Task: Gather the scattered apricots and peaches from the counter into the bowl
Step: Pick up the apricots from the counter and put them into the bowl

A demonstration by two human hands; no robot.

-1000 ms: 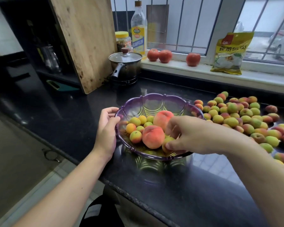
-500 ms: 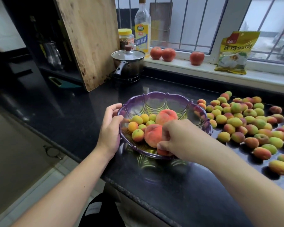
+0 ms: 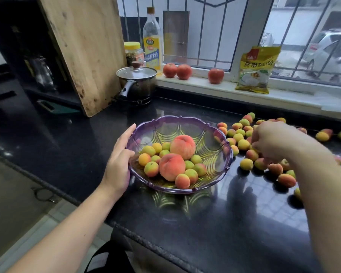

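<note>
A purple glass bowl (image 3: pixel 211 138) stands on the black counter (image 3: pixel 205 223). It holds two peaches (image 3: pixel 182 146) (image 3: pixel 171 166) and several small apricots (image 3: pixel 151 168). My left hand (image 3: pixel 117 164) rests against the bowl's left rim with its fingers straight. To the right of the bowl, several scattered apricots (image 3: pixel 246 164) lie on the counter. My right hand (image 3: pixel 272 140) is down in that pile, fingers curled round apricots that are mostly hidden beneath it.
A lidded steel pot (image 3: pixel 138 83) and a leaning wooden board (image 3: pixel 87 46) stand behind the bowl. An oil bottle (image 3: pixel 152 42), a jar (image 3: pixel 133 52), three tomatoes (image 3: pixel 169 70) and a yellow bag (image 3: pixel 257 69) line the window sill. The counter's front edge runs diagonally just below my arms.
My right hand let go of fruit in the bowl, drew out and moved right onto the scattered apricots. My left hand stayed at the bowl's rim.
</note>
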